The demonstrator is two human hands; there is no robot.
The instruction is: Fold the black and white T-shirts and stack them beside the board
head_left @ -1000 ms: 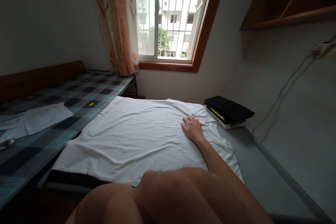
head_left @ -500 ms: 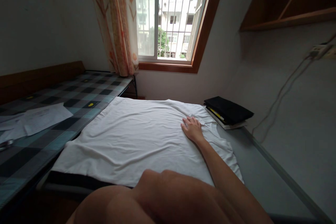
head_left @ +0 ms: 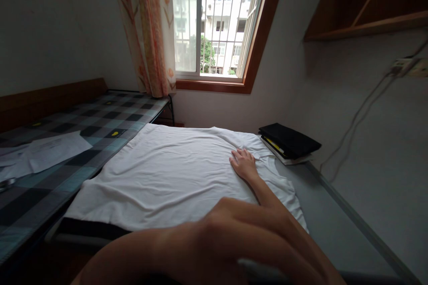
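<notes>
A white T-shirt [head_left: 167, 164] with a dark band along its near left edge lies spread out, lightly wrinkled, over a grey tabletop. My right hand [head_left: 244, 164] rests palm down on the shirt's far right part, its fingers spread and stretched out. Very near the camera, my left hand [head_left: 227, 236] crosses the bottom of the view with its knuckles up and fingers pointing right. Its fingertips are out of sight, and whether they hold anything is hidden. This hand and forearm cover the near edge of the shirt.
Beyond the shirt's right corner, a black folder-like item [head_left: 289, 140] lies on a stack of papers or books. To the left is a checked mattress [head_left: 133, 111] with loose papers [head_left: 56, 151]. A barred window [head_left: 220, 31], an orange-patterned curtain [head_left: 152, 31] and a wooden shelf [head_left: 368, 26] are around.
My left hand has shifted right and its knuckles have risen in the view, with more of the forearm showing. My right hand stays flat on the shirt.
</notes>
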